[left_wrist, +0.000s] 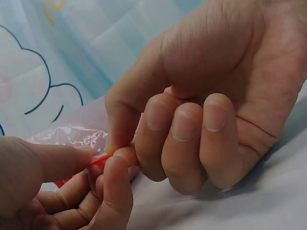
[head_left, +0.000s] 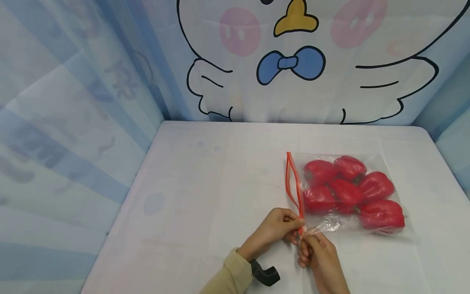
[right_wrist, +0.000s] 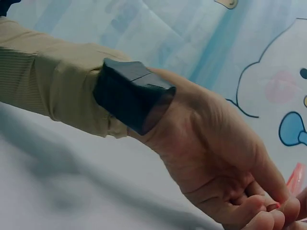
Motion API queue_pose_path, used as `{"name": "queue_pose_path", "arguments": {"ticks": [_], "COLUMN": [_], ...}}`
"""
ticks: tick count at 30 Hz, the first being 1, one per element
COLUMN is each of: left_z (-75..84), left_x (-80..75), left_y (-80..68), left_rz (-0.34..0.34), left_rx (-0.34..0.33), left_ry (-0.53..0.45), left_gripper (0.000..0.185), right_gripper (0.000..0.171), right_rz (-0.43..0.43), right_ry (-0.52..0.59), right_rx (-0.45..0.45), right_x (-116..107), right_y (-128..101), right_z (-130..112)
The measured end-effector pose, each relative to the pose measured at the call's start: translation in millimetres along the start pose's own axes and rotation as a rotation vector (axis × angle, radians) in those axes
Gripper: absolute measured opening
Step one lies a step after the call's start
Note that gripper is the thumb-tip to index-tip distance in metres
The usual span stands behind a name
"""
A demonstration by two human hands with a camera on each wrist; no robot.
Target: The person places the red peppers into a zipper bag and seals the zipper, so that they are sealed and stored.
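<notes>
A clear zip bag (head_left: 330,224) lies flat on the right half of the table, with several red bell peppers (head_left: 382,214) inside. Its mouth, edged by a red zip strip (head_left: 301,208), faces left; the two strands part toward the far end and meet at the near end. My left hand (head_left: 277,226) pinches the strip close to its near corner between thumb and index finger. Just beside it, my right hand (head_left: 320,255) pinches the corner itself. In the left wrist view the left hand's (left_wrist: 192,110) other fingers are curled, and a bit of red strip shows between both hands' fingertips.
A white cloth covers the table (head_left: 205,175). Printed curtains (head_left: 290,98) hang behind it and along both sides. A black device (head_left: 266,274) is strapped at the left wrist, by the beige sleeve (head_left: 229,273).
</notes>
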State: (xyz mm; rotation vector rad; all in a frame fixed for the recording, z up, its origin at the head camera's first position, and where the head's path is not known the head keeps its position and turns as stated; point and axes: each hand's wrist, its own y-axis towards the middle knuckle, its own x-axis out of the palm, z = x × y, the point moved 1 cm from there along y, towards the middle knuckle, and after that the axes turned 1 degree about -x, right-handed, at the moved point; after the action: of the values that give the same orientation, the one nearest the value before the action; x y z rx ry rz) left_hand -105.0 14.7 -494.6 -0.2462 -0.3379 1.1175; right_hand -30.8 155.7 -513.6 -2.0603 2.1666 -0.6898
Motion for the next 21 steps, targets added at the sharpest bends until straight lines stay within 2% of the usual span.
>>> {"name": "queue_pose_path", "arguments": {"ticks": [5, 8, 12, 14, 21], "left_z": [0.5, -3.6, -8.3, -9.1, -9.6], "left_x": [-7.1, -9.4, -8.8, -7.5, -3.5], "left_y": [-4.2, -6.2, -6.4, -6.3, -3.4], "left_rz": [0.014, 0.023, 0.045, 0.051, 0.038], "left_rx": [0.015, -0.001, 0.001, 0.025, 0.062], "left_ry": [0.033, 0.028, -0.001, -0.020, -0.072], "left_gripper": [0.018, 0.018, 0.017, 0.017, 0.016], "right_gripper": [0.026, 0.029, 0.027, 0.027, 0.024], "right_rz": [0.022, 0.024, 0.021, 0.015, -0.004], "right_ry": [-0.014, -0.034, -0.036, -0.027, 0.002], "right_rx": [0.072, 0.093, 0.069, 0.062, 0.059], "right_x": [8.4, 13.1, 16.2, 16.7, 17.4], "right_y": [1.0, 1.0, 0.9, 0.6, -3.3], "right_z": [0.6, 0.6, 0.3, -0.5, -3.8]}}
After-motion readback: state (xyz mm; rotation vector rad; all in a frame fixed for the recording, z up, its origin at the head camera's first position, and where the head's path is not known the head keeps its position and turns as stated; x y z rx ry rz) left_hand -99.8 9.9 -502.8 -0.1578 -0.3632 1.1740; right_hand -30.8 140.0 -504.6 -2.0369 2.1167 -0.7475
